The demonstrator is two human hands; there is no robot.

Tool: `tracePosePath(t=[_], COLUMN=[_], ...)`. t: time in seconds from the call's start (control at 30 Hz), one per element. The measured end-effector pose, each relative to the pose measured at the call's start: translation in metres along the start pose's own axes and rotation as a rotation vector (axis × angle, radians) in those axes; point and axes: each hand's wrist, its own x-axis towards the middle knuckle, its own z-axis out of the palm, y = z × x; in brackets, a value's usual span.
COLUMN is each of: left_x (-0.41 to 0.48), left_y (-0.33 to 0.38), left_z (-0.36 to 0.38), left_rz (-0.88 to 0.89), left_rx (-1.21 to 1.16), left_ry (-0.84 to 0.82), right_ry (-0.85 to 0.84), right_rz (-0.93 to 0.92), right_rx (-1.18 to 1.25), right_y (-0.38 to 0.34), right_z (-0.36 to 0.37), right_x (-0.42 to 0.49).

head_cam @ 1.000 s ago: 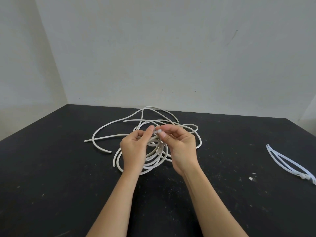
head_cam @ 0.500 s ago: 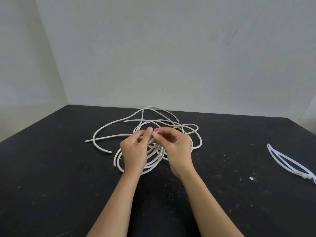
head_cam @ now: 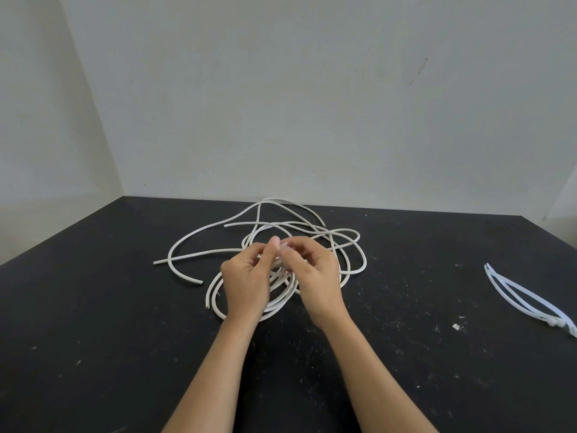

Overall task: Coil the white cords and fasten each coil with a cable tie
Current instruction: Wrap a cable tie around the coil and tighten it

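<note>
Loose white cords [head_cam: 199,235] lie tangled on the middle of the black table [head_cam: 93,339], with a rough coil [head_cam: 215,295] under my hands. My left hand [head_cam: 246,282] and my right hand [head_cam: 315,276] are raised just above that coil, fingertips meeting. Both pinch a small translucent cable tie [head_cam: 282,246] between thumbs and fingers. Whether the tie passes around the coil is hidden by my fingers.
A bundle of spare white cable ties [head_cam: 527,301] lies at the table's right edge. Pale walls close the table off at the back and on the left. Small white specks dot the table's right half.
Both hands have stayed over the coil. The fingertips shifted slightly left and closer together while working the cable tie.
</note>
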Motion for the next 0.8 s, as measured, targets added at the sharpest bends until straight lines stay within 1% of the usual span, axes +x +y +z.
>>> tracePosePath(t=[0.07,0.13,0.2,0.27,0.33,0.43,0.5,0.57,0.7,0.8], left_x=[-0.001,-0.001,-0.001,0.000,0.001,0.001,0.002,0.002,0.002,0.004], left_y=[-0.002,-0.003,-0.003,-0.004,-0.004,-0.005,-0.006,-0.006,-0.003,-0.004], left_z=[0.001,0.001,0.002,0.002,0.001,0.002,0.003,0.003,0.005,0.004], left_rz=[0.022,0.032,0.045,0.053,0.058,0.068,0.065,0.056,-0.002,-0.046], left_rx=[0.028,0.038,0.047,0.053,0.044,0.057,0.074,0.077,0.061,0.006], left_ry=[0.003,-0.003,-0.017,-0.025,-0.035,-0.065,-0.075,-0.083,-0.085,-0.075], right_ry=[0.028,0.016,-0.059,-0.131,-0.151,-0.104,-0.086,-0.081,-0.067,-0.057], right_rz=[0.037,0.066,0.060,0.066,0.122,0.215,0.238,0.234,0.210,0.223], right_rx=[-0.043,-0.148,-0.261,-0.320,-0.252,-0.019,0.068,0.092,0.059,0.098], right_y=[-0.002,-0.002,-0.002,-0.003,-0.006,-0.008,-0.007,-0.007,-0.007,-0.009], right_z=[0.000,0.001,0.001,-0.001,-0.003,-0.005,-0.006,-0.006,-0.006,-0.004], right_x=[0.001,0.003,0.005,0.007,0.009,0.012,0.013,0.013,0.014,0.015])
